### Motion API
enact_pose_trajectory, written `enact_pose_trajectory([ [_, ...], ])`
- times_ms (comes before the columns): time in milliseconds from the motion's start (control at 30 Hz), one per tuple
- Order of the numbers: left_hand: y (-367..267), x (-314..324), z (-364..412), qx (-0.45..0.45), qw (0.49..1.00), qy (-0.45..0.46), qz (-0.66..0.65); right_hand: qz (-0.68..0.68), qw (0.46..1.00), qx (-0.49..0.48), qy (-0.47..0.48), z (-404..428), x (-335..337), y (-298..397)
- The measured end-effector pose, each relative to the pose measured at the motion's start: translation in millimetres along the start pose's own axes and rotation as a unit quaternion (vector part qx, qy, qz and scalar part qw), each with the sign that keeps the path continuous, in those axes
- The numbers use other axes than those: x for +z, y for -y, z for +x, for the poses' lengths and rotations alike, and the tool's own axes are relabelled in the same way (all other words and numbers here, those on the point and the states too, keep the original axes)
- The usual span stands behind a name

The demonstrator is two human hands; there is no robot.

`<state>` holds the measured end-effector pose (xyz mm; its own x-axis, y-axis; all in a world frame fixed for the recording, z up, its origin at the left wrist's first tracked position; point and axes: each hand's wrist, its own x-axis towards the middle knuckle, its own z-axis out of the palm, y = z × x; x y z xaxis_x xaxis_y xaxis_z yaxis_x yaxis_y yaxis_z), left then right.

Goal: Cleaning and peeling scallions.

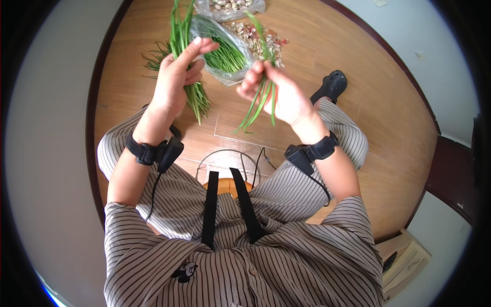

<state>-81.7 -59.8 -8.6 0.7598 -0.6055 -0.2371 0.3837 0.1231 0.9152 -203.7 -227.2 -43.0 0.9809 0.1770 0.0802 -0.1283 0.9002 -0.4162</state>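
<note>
My left hand [180, 73] is closed around a bunch of long green stalks [180, 28], which look like garlic scapes or chives. The bunch rises past the top edge of the picture. Below that hand, the stalk ends of green vegetables [197, 99] show; I cannot tell whether they belong to the held bunch or lie on the floor. My right hand [274, 86] pinches a few loose green stalks [262, 98] between thumb and fingers, their lower ends hanging over the palm. Between and beyond the hands, a clear plastic bag [230, 78] lies open with more green stalks [226, 55] inside.
Garlic bulbs [232, 4] fill another plastic bag at the top. A heap of dry peelings [268, 42] lies beside the green-filled bag. Darker green scraps [155, 59] sit at the left. Thin cables [261, 161] run over the wooden floor [383, 134] between my knees.
</note>
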Motion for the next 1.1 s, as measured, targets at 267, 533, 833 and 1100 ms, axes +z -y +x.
enact_pose_trajectory([
  [267,26,20,-10,-0.1,0.992,0.072,0.04,0.06,0.986,-0.129,-0.084,1,-4,20],
  [533,32,38,-16,-0.069,0.983,0.167,0.018,-0.218,0.954,-0.16,-0.131,7,0,10],
  [833,37,43,-17,-0.012,0.985,0.153,0.081,-0.352,0.889,-0.18,-0.233,7,13,-8],
  [1100,38,42,-16,0.008,0.984,0.144,0.107,-0.404,0.876,-0.139,-0.226,10,18,-12],
])
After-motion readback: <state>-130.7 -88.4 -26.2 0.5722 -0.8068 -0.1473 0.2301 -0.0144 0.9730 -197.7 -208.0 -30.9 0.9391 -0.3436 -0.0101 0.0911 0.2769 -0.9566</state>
